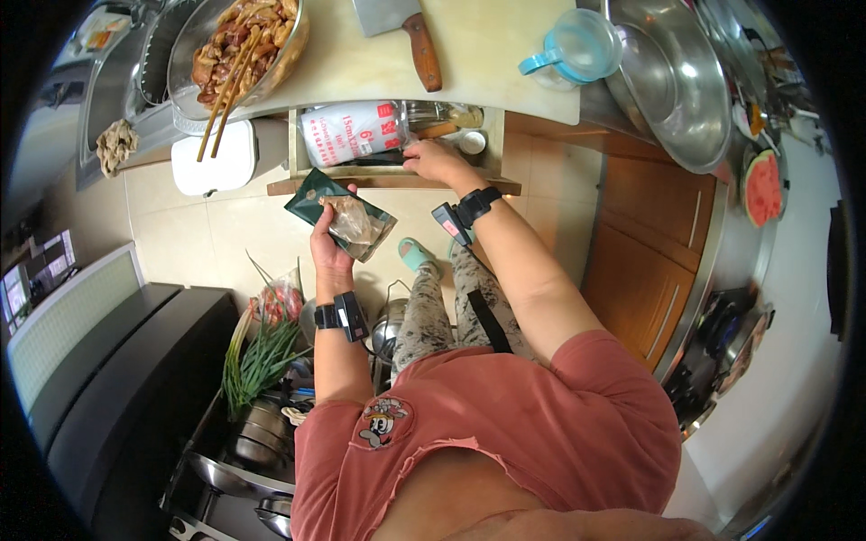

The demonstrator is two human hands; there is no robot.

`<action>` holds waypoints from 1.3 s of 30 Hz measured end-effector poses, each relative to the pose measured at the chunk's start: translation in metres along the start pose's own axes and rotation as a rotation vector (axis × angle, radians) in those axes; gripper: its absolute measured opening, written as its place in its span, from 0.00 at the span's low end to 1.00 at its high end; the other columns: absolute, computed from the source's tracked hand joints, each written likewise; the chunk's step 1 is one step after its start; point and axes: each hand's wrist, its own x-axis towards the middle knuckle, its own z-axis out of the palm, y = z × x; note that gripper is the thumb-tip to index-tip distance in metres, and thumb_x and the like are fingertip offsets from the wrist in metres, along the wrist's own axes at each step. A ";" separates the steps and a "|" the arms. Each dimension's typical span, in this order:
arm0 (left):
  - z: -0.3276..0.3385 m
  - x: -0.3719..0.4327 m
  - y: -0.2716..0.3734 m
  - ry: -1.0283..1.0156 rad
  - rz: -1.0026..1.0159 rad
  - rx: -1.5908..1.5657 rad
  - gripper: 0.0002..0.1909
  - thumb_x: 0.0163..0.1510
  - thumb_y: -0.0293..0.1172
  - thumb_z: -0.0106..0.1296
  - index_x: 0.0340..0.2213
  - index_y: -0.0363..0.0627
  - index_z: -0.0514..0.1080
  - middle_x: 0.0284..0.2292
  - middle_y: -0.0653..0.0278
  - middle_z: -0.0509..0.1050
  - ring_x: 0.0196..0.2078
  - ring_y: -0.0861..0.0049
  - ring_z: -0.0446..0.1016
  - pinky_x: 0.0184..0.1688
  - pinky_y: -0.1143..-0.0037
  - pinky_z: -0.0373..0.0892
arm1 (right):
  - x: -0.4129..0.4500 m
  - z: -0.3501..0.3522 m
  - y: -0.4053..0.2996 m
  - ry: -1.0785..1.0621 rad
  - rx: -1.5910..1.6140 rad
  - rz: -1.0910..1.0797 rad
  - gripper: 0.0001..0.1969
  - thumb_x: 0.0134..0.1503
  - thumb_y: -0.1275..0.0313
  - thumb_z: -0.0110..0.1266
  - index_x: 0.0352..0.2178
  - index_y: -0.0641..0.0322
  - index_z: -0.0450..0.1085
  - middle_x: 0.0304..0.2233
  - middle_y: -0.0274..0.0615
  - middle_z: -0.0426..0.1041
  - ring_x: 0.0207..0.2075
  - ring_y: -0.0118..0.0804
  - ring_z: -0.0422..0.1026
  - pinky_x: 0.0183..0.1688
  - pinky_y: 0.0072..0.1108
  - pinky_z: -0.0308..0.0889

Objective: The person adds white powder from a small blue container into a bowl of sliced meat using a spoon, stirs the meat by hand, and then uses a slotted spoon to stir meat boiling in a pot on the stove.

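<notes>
My left hand grips a dark green pouch together with a crumpled clear plastic bag, in front of the drawer. Inside the pulled-out drawer is my right hand, its fingertips down among the contents; whether they hold anything is hidden. Left of those fingers lies a white plastic packet with red print. A round white lid or cap and a clear glass jar or bottle lie to their right and behind.
On the counter are a glass bowl of raw meat pieces with wooden chopsticks, a cleaver, a blue-handled clear jug and a steel basin. A white bin stands left of the drawer. Green onions lie lower left.
</notes>
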 end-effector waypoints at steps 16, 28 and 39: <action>-0.013 0.000 -0.003 0.052 0.026 -0.039 0.20 0.56 0.35 0.42 0.47 0.36 0.61 0.45 0.54 0.68 0.44 0.65 0.69 0.49 0.66 0.65 | -0.021 -0.004 -0.008 0.066 -0.082 -0.139 0.20 0.51 0.56 0.47 0.37 0.62 0.70 0.39 0.50 0.71 0.41 0.50 0.69 0.43 0.32 0.64; 0.024 0.011 -0.051 0.033 -0.080 0.267 0.15 0.52 0.31 0.51 0.41 0.40 0.65 0.37 0.62 0.71 0.39 0.73 0.71 0.42 0.74 0.68 | -0.122 0.038 -0.029 0.420 0.368 -0.398 0.29 0.47 0.65 0.57 0.48 0.68 0.58 0.38 0.52 0.71 0.36 0.44 0.72 0.38 0.25 0.67; 0.031 0.003 -0.061 -0.053 -0.283 0.341 0.21 0.56 0.41 0.44 0.47 0.43 0.61 0.43 0.63 0.66 0.48 0.71 0.65 0.48 0.70 0.62 | -0.098 -0.011 0.045 0.562 0.938 -0.092 0.15 0.55 0.76 0.46 0.45 0.69 0.63 0.37 0.35 0.70 0.36 0.23 0.67 0.40 0.15 0.63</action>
